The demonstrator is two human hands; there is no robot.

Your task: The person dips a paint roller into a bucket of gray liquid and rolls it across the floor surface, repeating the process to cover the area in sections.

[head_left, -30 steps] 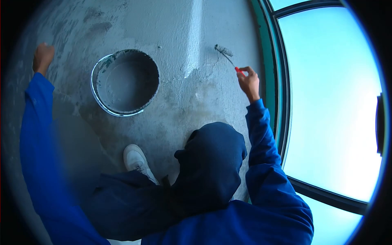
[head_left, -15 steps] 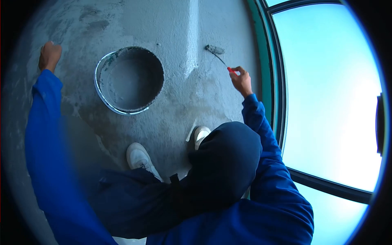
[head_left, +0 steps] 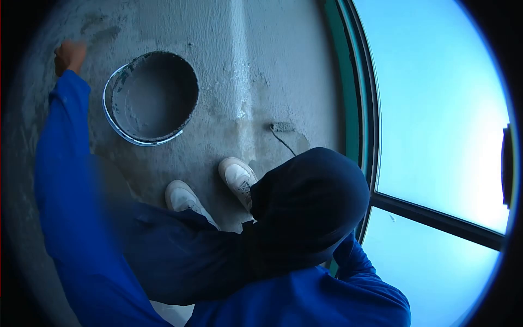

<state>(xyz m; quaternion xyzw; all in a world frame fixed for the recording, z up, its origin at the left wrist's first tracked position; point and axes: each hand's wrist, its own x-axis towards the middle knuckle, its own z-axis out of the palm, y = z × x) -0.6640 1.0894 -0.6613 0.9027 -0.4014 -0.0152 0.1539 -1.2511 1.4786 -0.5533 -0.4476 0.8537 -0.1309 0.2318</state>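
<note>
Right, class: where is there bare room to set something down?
Bare floor lies between the bucket and roller, and beyond the roller beside the green edging, though it may be wet. Crowded: around the shoes and knee.

The little roller (head_left: pixel 283 127) is grey and bumpy and lies sideways on the right, with a thin bent rod (head_left: pixel 285 144). Left and farther off stands a round, open bucket (head_left: pixel 184 82), grey and messy inside.
</note>
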